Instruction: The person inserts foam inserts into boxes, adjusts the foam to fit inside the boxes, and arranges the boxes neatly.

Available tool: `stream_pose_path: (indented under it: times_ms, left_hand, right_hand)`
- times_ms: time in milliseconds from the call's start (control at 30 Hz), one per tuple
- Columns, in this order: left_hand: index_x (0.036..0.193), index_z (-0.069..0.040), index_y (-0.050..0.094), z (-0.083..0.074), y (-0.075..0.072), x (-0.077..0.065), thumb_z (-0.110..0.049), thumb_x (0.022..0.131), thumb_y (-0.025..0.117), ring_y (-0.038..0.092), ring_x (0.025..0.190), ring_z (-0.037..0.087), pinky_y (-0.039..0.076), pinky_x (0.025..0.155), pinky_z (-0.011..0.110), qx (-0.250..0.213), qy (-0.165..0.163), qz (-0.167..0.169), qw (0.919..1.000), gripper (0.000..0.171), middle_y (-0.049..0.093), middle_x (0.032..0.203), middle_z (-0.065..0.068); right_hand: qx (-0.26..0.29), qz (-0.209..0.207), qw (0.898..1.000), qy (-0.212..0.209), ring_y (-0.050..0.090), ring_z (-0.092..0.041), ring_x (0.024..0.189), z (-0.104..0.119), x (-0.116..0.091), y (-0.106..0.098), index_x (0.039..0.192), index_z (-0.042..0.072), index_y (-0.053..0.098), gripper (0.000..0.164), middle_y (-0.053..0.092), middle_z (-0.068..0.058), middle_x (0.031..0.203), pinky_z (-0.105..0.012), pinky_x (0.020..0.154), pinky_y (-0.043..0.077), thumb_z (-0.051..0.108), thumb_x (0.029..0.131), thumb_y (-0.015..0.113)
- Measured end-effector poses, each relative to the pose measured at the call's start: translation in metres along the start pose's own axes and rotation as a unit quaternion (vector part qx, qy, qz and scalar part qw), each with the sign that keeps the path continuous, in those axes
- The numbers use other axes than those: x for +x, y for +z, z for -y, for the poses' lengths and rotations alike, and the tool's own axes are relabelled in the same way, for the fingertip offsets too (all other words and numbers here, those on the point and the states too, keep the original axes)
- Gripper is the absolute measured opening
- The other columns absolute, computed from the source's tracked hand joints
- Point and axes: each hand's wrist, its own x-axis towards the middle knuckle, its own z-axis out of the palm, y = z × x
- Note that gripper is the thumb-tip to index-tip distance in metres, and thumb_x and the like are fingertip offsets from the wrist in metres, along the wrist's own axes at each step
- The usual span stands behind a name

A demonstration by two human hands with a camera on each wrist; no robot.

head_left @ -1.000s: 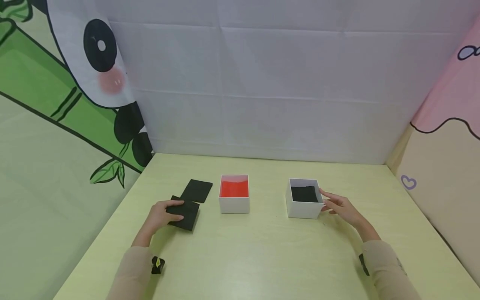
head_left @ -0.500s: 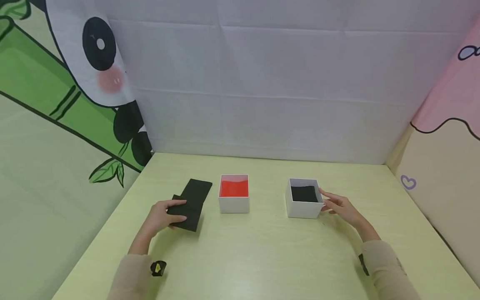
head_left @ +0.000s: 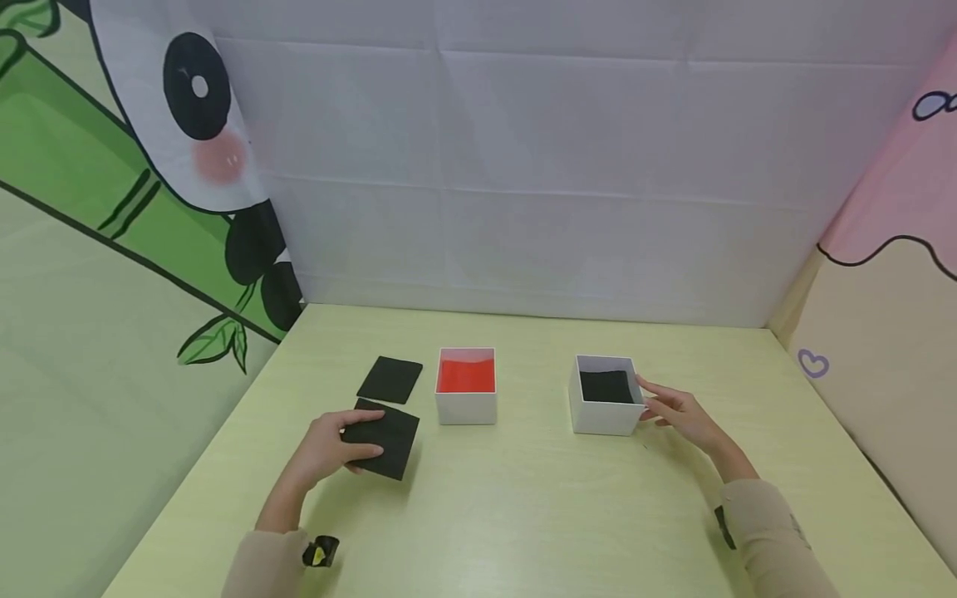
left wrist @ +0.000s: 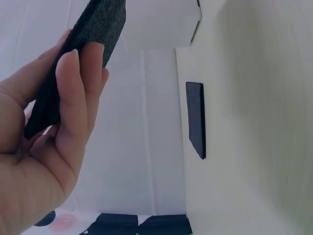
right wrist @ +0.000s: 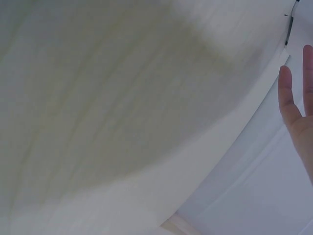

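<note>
My left hand (head_left: 326,450) pinches a black felt square (head_left: 389,442) between thumb and fingers, tilted and raised above the table. The left wrist view shows its thickness and fuzzy surface (left wrist: 108,30). A second black felt square (head_left: 390,379) lies flat just beyond it. My right hand (head_left: 686,418) touches the right side of a white box (head_left: 607,420) with fairly straight fingers. Something black (head_left: 606,386) shows inside that box. Between the hands stands another white box (head_left: 467,409) with a red piece (head_left: 467,375) in it. The right wrist view shows only part of the right hand (right wrist: 301,117).
The pale wooden table (head_left: 516,507) ends at a white cloth backdrop (head_left: 523,183). Cartoon-printed cloths hang at the left (head_left: 90,332) and right (head_left: 882,332). Small black wrist devices are strapped near both sleeves.
My left hand has drawn the held square right and nearer to me, so the square lying on the table now shows apart from it. The right hand and both boxes have stayed put.
</note>
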Motion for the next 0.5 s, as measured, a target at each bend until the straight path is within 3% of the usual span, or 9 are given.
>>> stream_pose_path:
  times_ms: [133,367,500]
  left_hand:
    - [0.118,-0.003,0.058,-0.007,0.006,-0.003,-0.006,0.069,0.075,0.061,0.067,0.020,0.051,0.050,0.034,0.001,0.004,0.006,1.0000,0.052,0.042,0.124,0.028]
    - [0.119,0.000,0.056,-0.025,0.019,-0.006,-0.004,0.073,0.072,0.060,0.067,0.020,0.050,0.049,0.032,-0.011,0.046,0.046,0.9978,0.049,0.047,0.119,0.028]
    - [0.120,0.000,0.055,-0.032,0.029,-0.002,-0.005,0.075,0.070,0.060,0.068,0.020,0.050,0.050,0.032,-0.017,0.067,0.068,0.9953,0.047,0.049,0.117,0.026]
  right_hand:
    - [-0.001,0.000,1.000,0.001,0.061,-0.028,0.085,0.000,0.000,0.000,0.132,-0.007,0.031,0.044,0.061,-0.012,0.109,-0.042,0.070,0.047,0.010,0.094,0.046]
    - [-0.004,0.004,1.000,-0.002,0.062,-0.024,0.084,0.001,0.000,0.000,0.131,-0.009,0.028,0.044,0.051,-0.033,0.113,-0.041,0.070,0.047,0.008,0.094,0.043]
    - [-0.006,0.002,1.000,-0.001,0.061,-0.025,0.084,0.000,0.001,0.000,0.132,-0.009,0.029,0.044,0.051,-0.032,0.112,-0.042,0.071,0.047,0.009,0.094,0.044]
